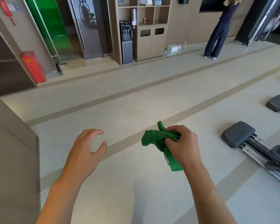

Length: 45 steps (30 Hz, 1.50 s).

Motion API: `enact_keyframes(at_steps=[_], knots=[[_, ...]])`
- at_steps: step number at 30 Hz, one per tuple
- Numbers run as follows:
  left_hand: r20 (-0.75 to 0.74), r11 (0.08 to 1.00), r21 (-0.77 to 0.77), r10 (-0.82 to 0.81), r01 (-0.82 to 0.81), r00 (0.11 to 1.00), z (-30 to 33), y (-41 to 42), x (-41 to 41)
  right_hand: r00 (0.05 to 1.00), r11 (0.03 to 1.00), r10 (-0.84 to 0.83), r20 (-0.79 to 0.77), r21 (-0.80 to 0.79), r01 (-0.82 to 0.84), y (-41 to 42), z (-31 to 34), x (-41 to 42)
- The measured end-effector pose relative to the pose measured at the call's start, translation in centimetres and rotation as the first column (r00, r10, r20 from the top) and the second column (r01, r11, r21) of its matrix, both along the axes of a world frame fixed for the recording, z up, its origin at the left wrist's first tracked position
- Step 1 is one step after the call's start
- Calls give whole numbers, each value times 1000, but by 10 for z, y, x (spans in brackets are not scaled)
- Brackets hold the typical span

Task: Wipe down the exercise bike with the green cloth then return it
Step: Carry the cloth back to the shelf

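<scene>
right hand (183, 143) grips the bunched cloth (157, 139) over the floor (136, 102).

its fingers are curled tight round the cloth, one end hanging down past the wrist (a small tag shows there). the left hand (87, 146) holds nothing, fingers loosely spread, well apart from the cloth. grey machine feet (238, 133) lie to the right. farther off stand a red box (33, 67), a water dispenser (126, 42), wooden shelves (150, 28) and a person (220, 29) facing the wall.
</scene>
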State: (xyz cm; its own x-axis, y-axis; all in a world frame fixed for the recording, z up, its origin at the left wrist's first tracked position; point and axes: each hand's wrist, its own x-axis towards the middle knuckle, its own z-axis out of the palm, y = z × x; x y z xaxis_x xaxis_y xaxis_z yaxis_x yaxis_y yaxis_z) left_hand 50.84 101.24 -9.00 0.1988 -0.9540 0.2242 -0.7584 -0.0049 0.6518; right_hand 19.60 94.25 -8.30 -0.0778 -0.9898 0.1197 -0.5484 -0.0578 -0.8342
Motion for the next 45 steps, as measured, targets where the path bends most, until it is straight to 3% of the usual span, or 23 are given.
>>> enact_keyframes(at_steps=[14, 31, 45], knots=[[79, 999, 24, 30, -32, 996, 9, -150, 42, 995, 999, -1, 99, 41, -3, -149, -18, 38], [-34, 997, -6, -79, 79, 996, 16, -355, 216, 995, 994, -103, 4, -36, 103, -315, 16, 203], [-121, 993, -20, -117, 116, 986, -4, -504, 229, 986, 980, -168, -3, -105, 167, -445, 15, 218]])
